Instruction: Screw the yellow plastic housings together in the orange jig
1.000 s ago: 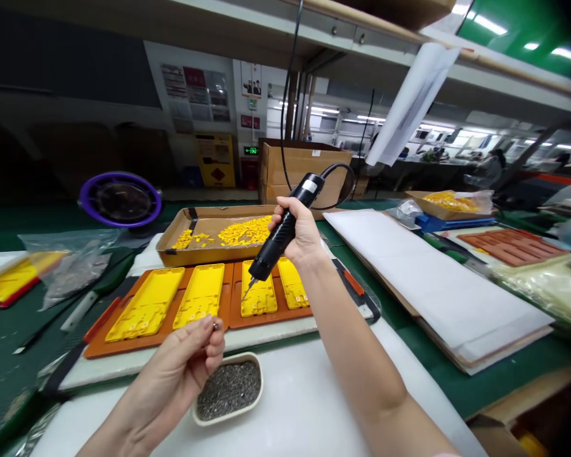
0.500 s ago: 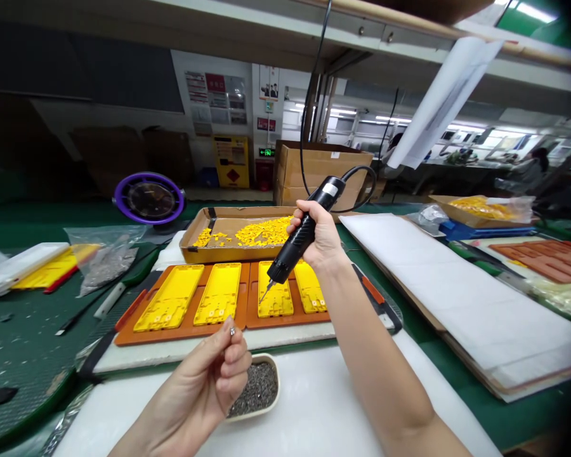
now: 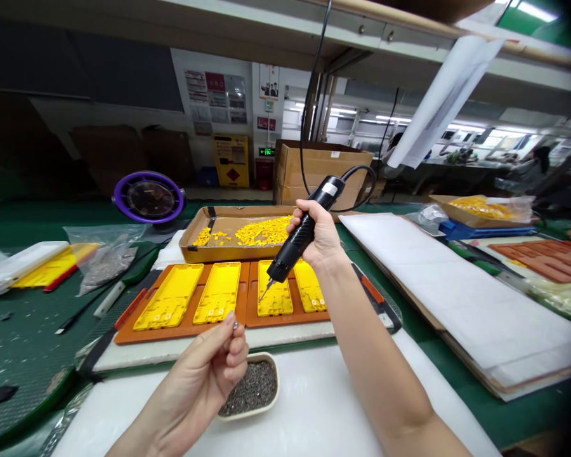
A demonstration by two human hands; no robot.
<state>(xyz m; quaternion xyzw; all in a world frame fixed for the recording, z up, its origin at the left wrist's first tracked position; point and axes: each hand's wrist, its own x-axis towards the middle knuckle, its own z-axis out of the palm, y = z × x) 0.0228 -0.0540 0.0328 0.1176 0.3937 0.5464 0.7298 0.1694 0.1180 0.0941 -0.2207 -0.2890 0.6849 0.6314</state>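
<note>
My right hand (image 3: 320, 236) is wrapped round a black electric screwdriver (image 3: 299, 241), tilted so its bit points down at the third yellow plastic case (image 3: 276, 295) from the left. Whether the tip touches the case I cannot tell. Several such yellow cases lie in an orange-brown fixture (image 3: 245, 304). In front of it, my left hand (image 3: 209, 368) pinches a small shiny screw (image 3: 235, 325) between thumb and forefinger. Just beneath that hand stands a cream dish (image 3: 276, 397) filled with small dark screws (image 3: 254, 386), partly hidden by the fingers.
Behind the fixture sits a cardboard tray (image 3: 233, 254) of small yellow pieces. White sheets (image 3: 457, 292) lie to the right. A purple-rimmed fan (image 3: 149, 198) and a plastic bag (image 3: 107, 260) are at left. The screwdriver's cable (image 3: 304, 127) hangs from above.
My left hand has shifted slightly, its fingertips a little higher and still pinching the screw. More of the dish shows. The right hand and screwdriver have hardly moved.
</note>
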